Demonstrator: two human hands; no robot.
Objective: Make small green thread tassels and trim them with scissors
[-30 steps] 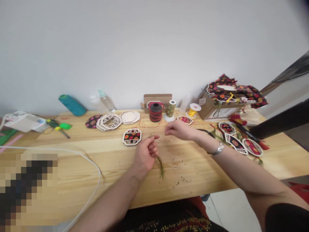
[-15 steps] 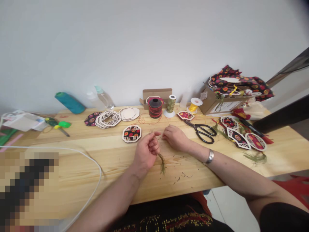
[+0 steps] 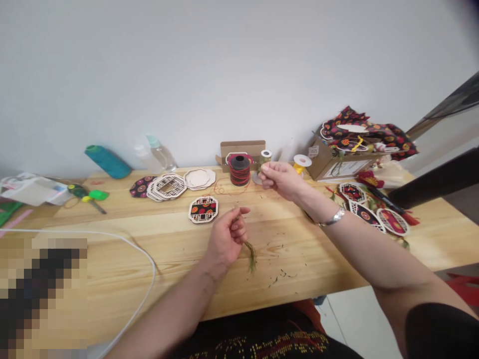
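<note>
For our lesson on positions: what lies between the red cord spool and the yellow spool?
In the head view, the olive thread spool and the person's right hand come between them, with a faint translucent object behind the hand.

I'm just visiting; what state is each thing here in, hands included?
Left hand: closed around an olive-green thread tassel
Tassel: strands loose below that hand
Right hand: fingertips pinched together; any thread there too fine to see
Dark cylindrical spool of red cord: upright
Octagonal wood-framed fabric piece: lying flat
Pale wooden lattice frames: stacked flat
Brown cardboard box: heaped with patterned fabric
</note>
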